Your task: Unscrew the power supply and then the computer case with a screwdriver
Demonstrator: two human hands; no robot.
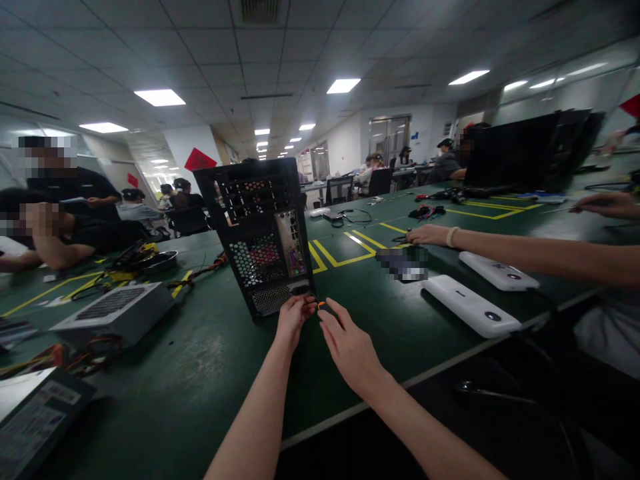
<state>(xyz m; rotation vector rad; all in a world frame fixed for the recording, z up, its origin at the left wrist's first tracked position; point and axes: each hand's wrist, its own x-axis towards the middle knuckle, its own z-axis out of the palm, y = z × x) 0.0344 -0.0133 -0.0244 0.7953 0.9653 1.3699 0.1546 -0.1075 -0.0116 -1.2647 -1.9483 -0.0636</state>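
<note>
A black computer case (253,233) stands upright on the green table, its perforated back panel facing me. At its lower right corner, my left hand (295,319) is closed in a pinch beside a dark part; what the fingertips hold is too small to make out. Just to the right, my right hand (349,343) has its thumb and index finger around a small orange piece (321,305) with some black at its end. Its kind cannot be told. The two hands' fingertips nearly meet there.
Grey power supplies (117,310) with bundled cables lie at left. To the right are a dark, blurred-out device (403,263), two white devices (473,307) and a co-worker's hand (427,235). Black monitors (515,153) stand farther back. The table's front edge (345,415) runs below my forearms.
</note>
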